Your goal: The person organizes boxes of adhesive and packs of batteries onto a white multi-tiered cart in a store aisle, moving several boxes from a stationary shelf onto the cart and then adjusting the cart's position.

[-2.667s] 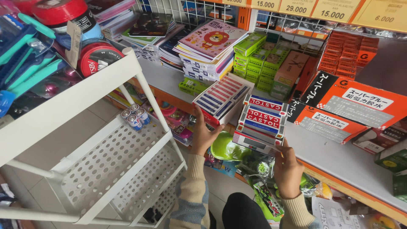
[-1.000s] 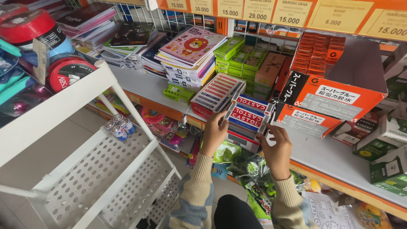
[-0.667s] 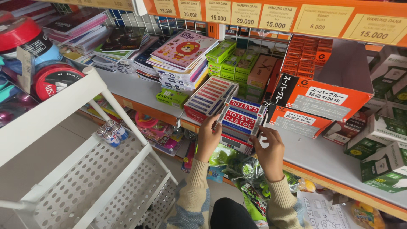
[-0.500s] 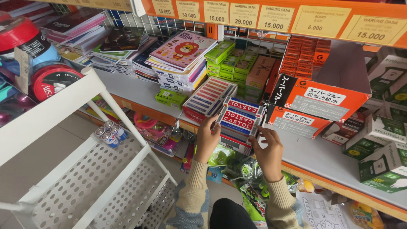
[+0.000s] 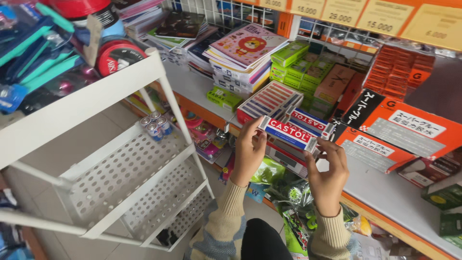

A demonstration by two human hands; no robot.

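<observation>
The left hand (image 5: 249, 150) and right hand (image 5: 328, 174) each pinch one end of a long red, white and blue cardboard box (image 5: 288, 134), fingers clamped on it, lifted clear of the grey shelf (image 5: 385, 192). It hangs just above the stack of matching boxes (image 5: 293, 156) — not set down yet. Beyond lie the open tray of striped tubes (image 5: 269, 100) and green packets (image 5: 298, 65).
</observation>
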